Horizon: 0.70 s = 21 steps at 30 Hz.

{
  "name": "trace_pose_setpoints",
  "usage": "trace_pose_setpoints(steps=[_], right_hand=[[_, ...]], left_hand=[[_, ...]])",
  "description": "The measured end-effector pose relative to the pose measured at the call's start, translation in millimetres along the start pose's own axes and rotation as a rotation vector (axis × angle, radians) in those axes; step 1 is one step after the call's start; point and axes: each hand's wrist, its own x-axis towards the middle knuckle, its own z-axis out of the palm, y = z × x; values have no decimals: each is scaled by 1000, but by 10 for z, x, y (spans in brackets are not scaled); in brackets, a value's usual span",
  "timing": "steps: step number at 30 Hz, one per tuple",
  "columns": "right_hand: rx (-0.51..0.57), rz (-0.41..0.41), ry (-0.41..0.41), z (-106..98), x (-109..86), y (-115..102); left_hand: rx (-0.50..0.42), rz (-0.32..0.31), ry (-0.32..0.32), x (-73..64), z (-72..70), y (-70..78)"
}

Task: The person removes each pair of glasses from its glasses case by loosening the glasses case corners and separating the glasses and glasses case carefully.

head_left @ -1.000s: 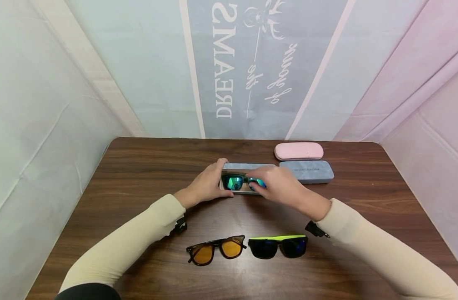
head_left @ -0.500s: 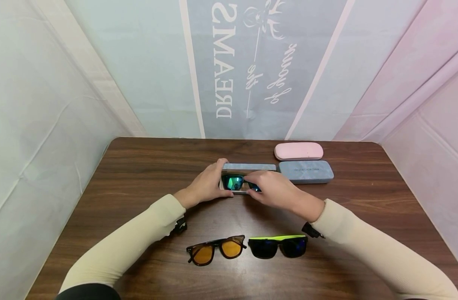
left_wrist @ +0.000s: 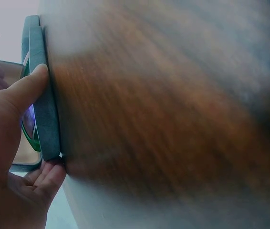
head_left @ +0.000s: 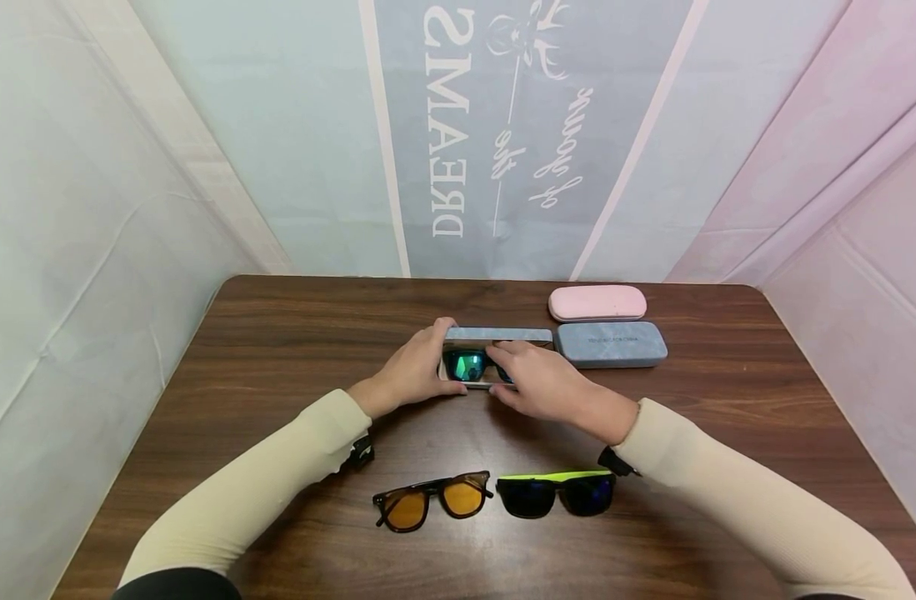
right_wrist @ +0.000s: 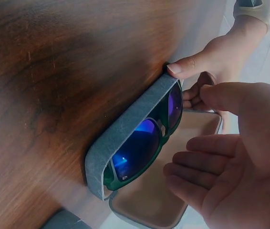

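An open blue glasses case (head_left: 503, 333) lies mid-table, its lid tipped back and its lining beige in the right wrist view. Inside sit sunglasses (right_wrist: 137, 150) with a dark green frame and mirrored lenses. My left hand (head_left: 411, 372) grips the case's left end, with the thumb (left_wrist: 32, 86) on the front wall and fingers at the far side. Over the right half of the case is my right hand (head_left: 543, 382), covering the right lens in the head view. Its fingers (right_wrist: 197, 174) are loosely extended beside the sunglasses and hold nothing.
A closed blue glasses case (head_left: 612, 345) lies just right of the open one, with a pink case (head_left: 598, 302) behind it. Nearer the front of the wooden table (head_left: 292, 517) are amber-lensed glasses (head_left: 433, 500) and black sunglasses with yellow-green arms (head_left: 555, 494).
My right hand has shifted slightly left and its fingers have loosened from the sunglasses, which now rest in the case. My left hand keeps its hold on the case.
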Motion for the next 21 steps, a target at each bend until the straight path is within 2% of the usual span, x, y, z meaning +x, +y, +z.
trace_pose_setpoints(steps=[7, 17, 21], right_hand=[[-33, 30, -57, 35, 37, -4], [-59, 28, -36, 82, 68, -29], [-104, 36, -24, 114, 76, -24]], left_hand=[[-2, 14, 1, 9, 2, -8], [5, 1, -3, 8, 17, -17], [9, 0, 2, 11, 19, -24]])
